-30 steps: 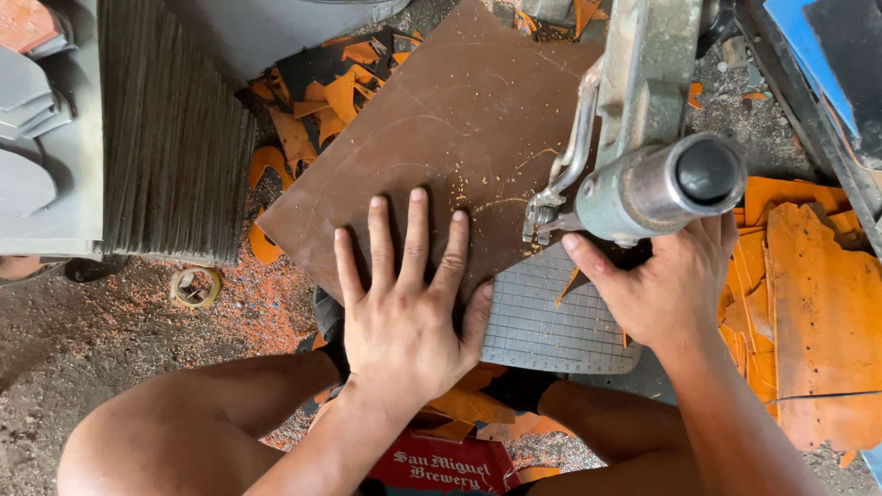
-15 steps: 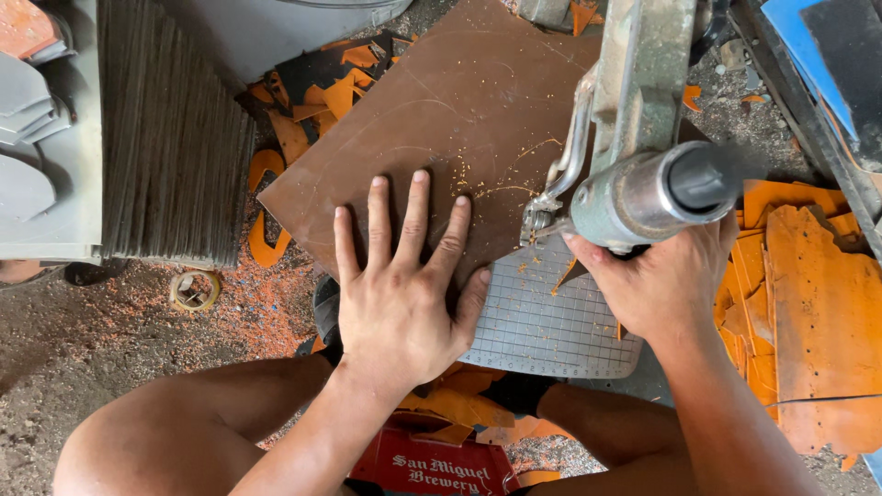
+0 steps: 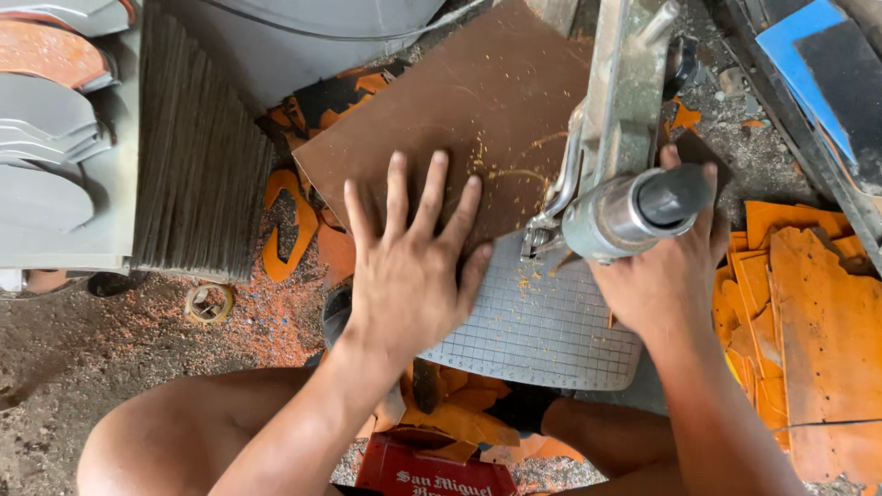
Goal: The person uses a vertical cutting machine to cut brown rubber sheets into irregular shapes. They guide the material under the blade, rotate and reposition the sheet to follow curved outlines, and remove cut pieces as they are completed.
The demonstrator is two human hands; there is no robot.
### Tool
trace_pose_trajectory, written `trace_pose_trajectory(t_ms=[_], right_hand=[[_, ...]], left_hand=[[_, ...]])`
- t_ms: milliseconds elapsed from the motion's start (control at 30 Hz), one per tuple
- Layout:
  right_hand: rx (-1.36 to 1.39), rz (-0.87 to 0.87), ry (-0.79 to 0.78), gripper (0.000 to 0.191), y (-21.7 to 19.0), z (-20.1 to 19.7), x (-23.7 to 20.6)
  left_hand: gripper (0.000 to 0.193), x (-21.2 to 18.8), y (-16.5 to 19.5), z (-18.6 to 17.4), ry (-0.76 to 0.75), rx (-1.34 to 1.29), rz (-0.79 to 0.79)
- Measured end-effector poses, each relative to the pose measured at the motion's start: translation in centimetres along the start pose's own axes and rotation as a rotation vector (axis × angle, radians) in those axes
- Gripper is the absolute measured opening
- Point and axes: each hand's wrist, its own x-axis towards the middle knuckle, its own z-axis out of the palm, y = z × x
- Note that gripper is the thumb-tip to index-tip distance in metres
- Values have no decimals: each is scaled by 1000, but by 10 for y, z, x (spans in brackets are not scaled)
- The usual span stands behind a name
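My left hand point(image 3: 409, 266) lies flat with fingers spread on a brown board point(image 3: 459, 110), pressing it onto the grey gridded saw table point(image 3: 542, 335). My right hand point(image 3: 666, 276) rests on the right part of the board, under the grey metal saw arm point(image 3: 625, 147) and its round motor housing point(image 3: 634, 211). The blade area point(image 3: 537, 239) meets the board between my hands, with orange sawdust scattered along a curved cut line.
A stack of thin dark sheets point(image 3: 197, 147) stands at the left beside grey cut shapes point(image 3: 46, 119). Orange offcuts point(image 3: 808, 294) pile at the right and under the table. A red crate point(image 3: 432, 468) sits between my knees. A tape roll point(image 3: 209, 303) lies on the dusty floor.
The board has slid and turned to the right under the blade. Both hands moved with it, and the cut line has grown longer.
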Motion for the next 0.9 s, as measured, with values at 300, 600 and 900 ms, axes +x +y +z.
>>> trace_pose_trajectory(t_ms=[300, 600, 900], right_hand=[[-307, 168, -112, 54, -2, -47, -40], [267, 506, -566, 46, 40, -66, -41], [183, 305, -1165, 34, 58, -99, -96]], left_hand=[[60, -106, 30, -37, -114, -97, -121], [42, -111, 73, -28, -153, -513, 21], [114, -81, 118, 17, 70, -346, 86]])
